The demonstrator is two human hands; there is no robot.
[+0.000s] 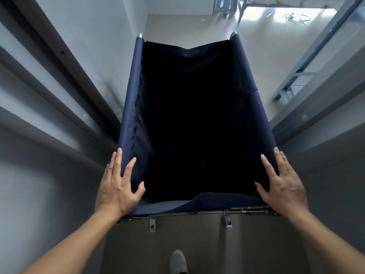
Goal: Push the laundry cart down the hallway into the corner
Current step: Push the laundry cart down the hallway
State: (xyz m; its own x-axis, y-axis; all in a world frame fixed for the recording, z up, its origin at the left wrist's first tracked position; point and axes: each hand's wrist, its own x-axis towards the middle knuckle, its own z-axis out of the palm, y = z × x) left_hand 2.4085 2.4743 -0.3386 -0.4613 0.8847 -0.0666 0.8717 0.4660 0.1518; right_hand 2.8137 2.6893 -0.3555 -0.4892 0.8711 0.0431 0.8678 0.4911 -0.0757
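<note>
A navy laundry cart (pixel 130 107) fills the narrow hallway directly ahead of me, its long axis running straight away from my body toward the pale floor (pixel 254 62) at the far end. I have the left hand (pixel 118 184) laid over the near left corner of the fabric rim and the right hand (pixel 282 182) over the near right corner, one to each side rail and about equally close to the cart. The fingers (pixel 130 167) of both hands are spread and flat, resting on the cloth rather than clenched around it, thumbs turned inward over the dark, seemingly empty bag. The metal frame bar (pixel 189 212) sits just below my wrists, with one shoe (pixel 178 261) behind it. The left wall (pixel 79 56) stands just beside the cart's left side; a grey door frame (pixel 308 62) lies off to the right. As I judge it, the push must go straight along that axis, with even pressure from both palms, or the far left corner post (pixel 140 35) may scrape the wall.
</note>
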